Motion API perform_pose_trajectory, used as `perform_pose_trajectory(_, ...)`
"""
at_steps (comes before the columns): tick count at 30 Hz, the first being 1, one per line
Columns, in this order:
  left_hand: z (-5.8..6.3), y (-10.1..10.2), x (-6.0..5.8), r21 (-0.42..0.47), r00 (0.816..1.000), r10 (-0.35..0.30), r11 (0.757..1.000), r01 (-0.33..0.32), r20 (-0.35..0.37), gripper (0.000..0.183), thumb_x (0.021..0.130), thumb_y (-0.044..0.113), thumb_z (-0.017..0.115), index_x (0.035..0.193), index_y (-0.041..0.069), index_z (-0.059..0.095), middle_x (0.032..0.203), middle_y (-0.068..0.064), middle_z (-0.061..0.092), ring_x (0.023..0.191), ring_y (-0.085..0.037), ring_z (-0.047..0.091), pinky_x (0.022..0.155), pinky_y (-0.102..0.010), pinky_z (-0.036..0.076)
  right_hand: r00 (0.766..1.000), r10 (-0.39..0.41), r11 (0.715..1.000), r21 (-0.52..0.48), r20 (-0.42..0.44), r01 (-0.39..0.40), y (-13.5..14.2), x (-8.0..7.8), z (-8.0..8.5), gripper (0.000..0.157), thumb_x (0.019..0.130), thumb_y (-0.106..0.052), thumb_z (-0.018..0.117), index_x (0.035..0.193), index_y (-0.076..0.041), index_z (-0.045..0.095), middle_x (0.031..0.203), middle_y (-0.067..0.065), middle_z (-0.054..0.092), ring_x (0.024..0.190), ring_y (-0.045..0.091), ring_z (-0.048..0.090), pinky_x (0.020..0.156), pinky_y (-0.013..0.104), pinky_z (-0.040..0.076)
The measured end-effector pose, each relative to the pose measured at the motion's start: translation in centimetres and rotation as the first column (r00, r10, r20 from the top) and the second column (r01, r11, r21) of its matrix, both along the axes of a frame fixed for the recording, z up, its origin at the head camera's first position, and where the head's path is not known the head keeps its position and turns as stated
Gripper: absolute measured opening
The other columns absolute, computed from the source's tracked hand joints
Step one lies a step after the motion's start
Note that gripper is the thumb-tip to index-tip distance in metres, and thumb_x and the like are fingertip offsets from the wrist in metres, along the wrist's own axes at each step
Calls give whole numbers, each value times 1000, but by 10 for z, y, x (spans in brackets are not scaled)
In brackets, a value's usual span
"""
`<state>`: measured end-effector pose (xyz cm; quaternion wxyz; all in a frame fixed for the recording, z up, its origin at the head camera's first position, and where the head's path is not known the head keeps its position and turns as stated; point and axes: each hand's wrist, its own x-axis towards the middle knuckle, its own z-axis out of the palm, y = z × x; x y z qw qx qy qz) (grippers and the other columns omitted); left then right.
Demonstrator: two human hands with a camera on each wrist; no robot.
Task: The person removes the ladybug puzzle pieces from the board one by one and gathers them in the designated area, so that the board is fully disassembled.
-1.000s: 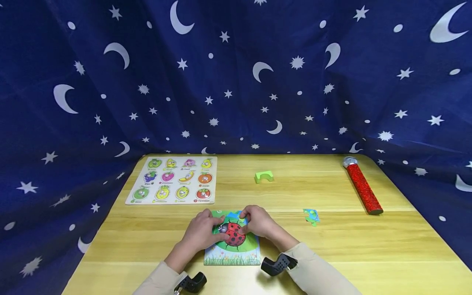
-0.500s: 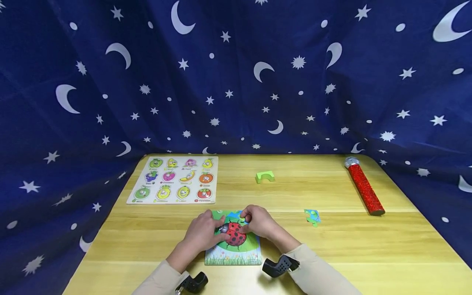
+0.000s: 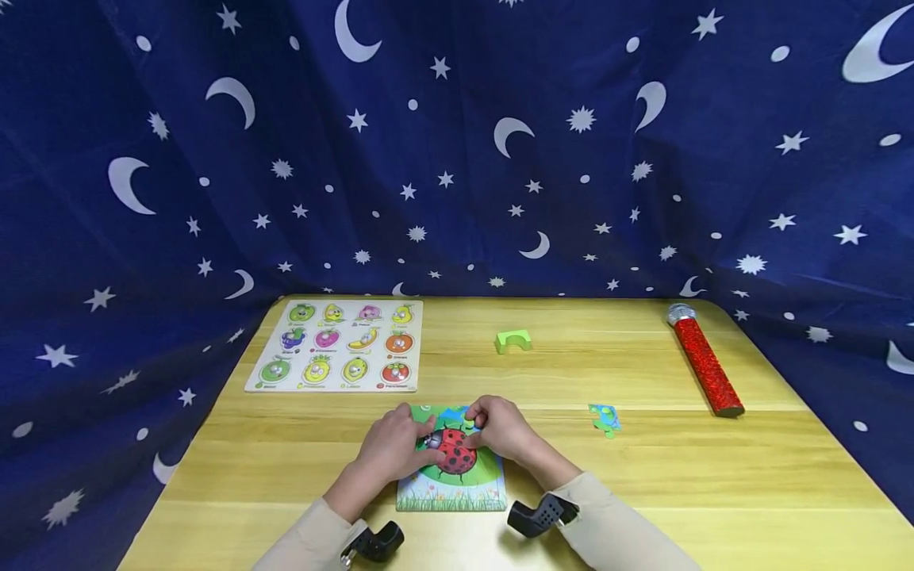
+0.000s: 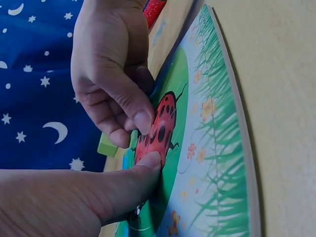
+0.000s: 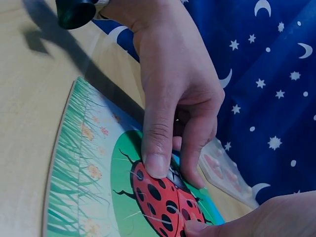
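A ladybug jigsaw puzzle [image 3: 451,496] lies flat on the table in front of me. My left hand [image 3: 389,448] rests over its left side, the thumb pressing on the red ladybug [image 5: 170,202] and the index finger reaching down near the ladybug's head. At the upper right of the puzzle, my right hand [image 3: 503,431] pinches a puzzle piece [image 3: 469,425] between thumb and curled index finger; its edges are mostly hidden. In the left wrist view the right thumb touches the ladybug's back. A loose blue and green puzzle piece [image 3: 605,418] lies to the right.
At the back left sits a fruit peg puzzle board [image 3: 332,345]. A green arch block [image 3: 512,341] stands behind the ladybug puzzle. A red glittery microphone [image 3: 705,365] lies near the right side. A dark blue curtain [image 3: 457,159] hangs behind the wooden table [image 3: 643,507].
Both hands keep almost the same place on the puzzle. The head view has shifted very slightly; the loose piece and other things stay where they were.
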<state>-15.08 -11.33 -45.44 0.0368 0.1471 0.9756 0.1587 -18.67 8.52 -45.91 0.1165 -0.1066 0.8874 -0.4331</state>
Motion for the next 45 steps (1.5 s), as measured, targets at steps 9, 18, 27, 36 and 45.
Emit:
perform_pose_trajectory(9, 5, 2, -1, -19, 1000, 16, 1000, -16, 25, 58, 78, 50, 78, 125, 17, 69, 87, -7, 50, 68, -16, 40, 58, -29, 34, 997, 22, 999, 32, -78, -19, -1, 4, 0, 30, 70, 3, 83, 92, -2, 63, 81, 5, 56, 73, 14, 49, 66, 24, 42)
perform_pose_trajectory(18, 2, 2, -1, -23, 999, 20, 1000, -19, 29, 60, 79, 52, 76, 127, 18, 67, 89, -8, 51, 68, -16, 41, 58, -28, 34, 996, 37, 996, -79, -75, -42, 4, 4, -5, 33, 72, 6, 80, 99, -1, 63, 83, 8, 57, 70, 12, 49, 61, 21, 42)
perform_pose_trajectory(27, 1, 1, -1, -7, 1000, 5, 1000, -4, 14, 59, 79, 51, 77, 127, 18, 67, 87, -8, 51, 67, -16, 40, 57, -29, 34, 975, 27, 1000, 7, -222, -26, 7, 3, -11, 15, 79, 1, 77, 93, -2, 71, 73, 0, 61, 64, 5, 50, 59, 19, 43)
perform_pose_trajectory(36, -2, -2, -2, 19, 1000, 6, 1000, -6, 13, 61, 78, 51, 77, 127, 17, 67, 88, -9, 52, 69, -16, 41, 59, -29, 35, 917, 76, 992, 119, -392, -31, 7, 3, -13, 11, 78, -2, 79, 87, -6, 74, 78, 0, 63, 70, 5, 52, 63, 19, 44)
perform_pose_trajectory(45, -11, -7, 0, 109, 1000, 6, 994, -6, 4, 63, 79, 51, 76, 130, 16, 65, 86, -3, 45, 70, -14, 36, 59, -24, 30, 928, 109, 993, 79, -357, -86, 11, 0, -11, 9, 82, -7, 78, 90, -6, 74, 79, -1, 62, 70, 2, 51, 62, 18, 44)
